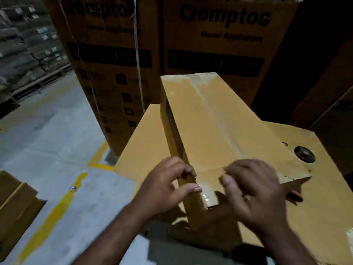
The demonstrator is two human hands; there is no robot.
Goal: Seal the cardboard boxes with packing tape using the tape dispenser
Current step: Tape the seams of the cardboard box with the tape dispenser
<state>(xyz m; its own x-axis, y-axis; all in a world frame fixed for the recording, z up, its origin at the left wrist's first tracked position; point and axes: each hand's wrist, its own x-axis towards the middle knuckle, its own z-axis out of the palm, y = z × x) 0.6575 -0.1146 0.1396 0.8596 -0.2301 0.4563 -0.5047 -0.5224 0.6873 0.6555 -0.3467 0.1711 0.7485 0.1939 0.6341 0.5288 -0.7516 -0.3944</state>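
**Item under inspection:** a long narrow brown cardboard box (187, 115) lies flat on a wide brown cardboard carton (145, 146). A strip of clear glossy packing tape (214, 115) runs down the box's top seam.

**Hands:** The left hand (166, 186) pinches the box's near-left corner between thumb and curled fingers. The right hand (254, 192) is motion-blurred, fingers curled over the near end of the tape; whether it grasps anything cannot be told.

**Judgement:** The box looks light and stiff-walled. Its near end flaps are ragged and would likely crush, so it is best held at the firm corners. The tape film looks slick.

**Surroundings:** A small red object (297, 194) just right of the box is unidentifiable. Tall printed cartons (219, 44) stand behind the box. To its left is grey concrete floor (47, 140) with yellow lines (57, 211). Lighting is dim.
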